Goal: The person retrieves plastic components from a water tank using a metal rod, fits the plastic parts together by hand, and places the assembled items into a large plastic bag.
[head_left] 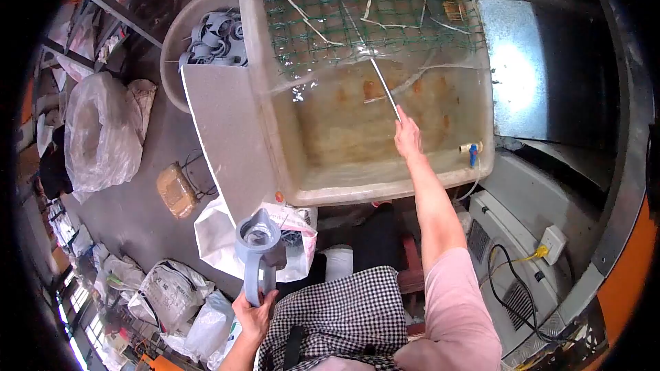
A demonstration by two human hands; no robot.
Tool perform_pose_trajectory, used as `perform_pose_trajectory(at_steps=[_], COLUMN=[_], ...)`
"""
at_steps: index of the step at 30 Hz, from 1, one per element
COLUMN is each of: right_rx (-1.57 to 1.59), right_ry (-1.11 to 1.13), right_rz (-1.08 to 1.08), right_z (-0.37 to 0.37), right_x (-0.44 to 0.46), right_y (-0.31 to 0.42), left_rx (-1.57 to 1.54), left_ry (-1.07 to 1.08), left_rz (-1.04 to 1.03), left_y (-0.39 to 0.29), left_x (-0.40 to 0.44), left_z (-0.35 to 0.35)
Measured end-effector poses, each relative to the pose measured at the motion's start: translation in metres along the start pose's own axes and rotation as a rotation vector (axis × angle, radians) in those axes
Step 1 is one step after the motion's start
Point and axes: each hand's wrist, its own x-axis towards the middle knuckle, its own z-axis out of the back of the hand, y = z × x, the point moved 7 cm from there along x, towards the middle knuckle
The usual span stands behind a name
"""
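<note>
My right hand is closed around the near end of a thin metal rod, which slants forward over the large water tub with its far part at the green mesh. Down at the lower left, my left hand grips the handle of a grey pitcher with a spout. The pitcher is upright, beside the grey board and above a white sack. Pale strips lie on the mesh. The water in the near part of the tub shows brown stains.
A round basin with grey curved parts stands left of the tub, behind a grey board. A blue-handled tap sits at the tub's right corner. Plastic bags and a taped parcel lie left. Cables hang at right.
</note>
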Motion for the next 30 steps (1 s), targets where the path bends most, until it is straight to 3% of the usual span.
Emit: perform_pose_trajectory(at_steps=[4, 6, 8, 10, 14, 17, 19, 23, 25, 30], right_rx=[-0.044, -0.159, -0.297, -0.311, -0.398, -0.34, -0.32, -0.229, -0.207, -0.216], right_ry=[0.089, 0.039, 0.098, 0.078, 0.229, 0.237, 0.16, 0.092, 0.137, 0.421], right_rz=[-0.102, 0.005, -0.116, -0.03, -0.087, -0.045, 0.017, 0.093, 0.092, -0.138], right_z=[0.027, 0.057, 0.082, 0.102, 0.122, 0.103, 0.074, -0.009, -0.038, -0.082], right_x=[-0.087, -0.156, -0.221, -0.279, -0.336, -0.321, -0.284, -0.2, -0.171, -0.162], right_y=[-0.026, -0.031, -0.043, -0.055, -0.051, -0.042, -0.031, -0.012, 0.004, 0.019], left_rx=[-0.216, -0.153, -0.063, -0.062, -0.09, -0.11, -0.033, -0.186, -0.153, -0.155], left_ry=[0.002, 0.007, 0.003, 0.007, 0.016, 0.022, -0.003, -0.026, -0.047, -0.097], left_rz=[0.199, 0.138, 0.05, 0.037, 0.034, 0.103, 0.031, 0.105, 0.114, 0.118], left_y=[-0.011, -0.012, -0.015, -0.014, -0.018, -0.008, -0.013, 0.009, 0.012, 0.015], left_x=[0.002, 0.004, 0.004, 0.003, 0.003, 0.001, 0.001, -0.005, -0.007, -0.014], left_z=[0.005, 0.013, 0.018, 0.022, 0.025, 0.025, 0.027, 0.025, 0.03, 0.048])
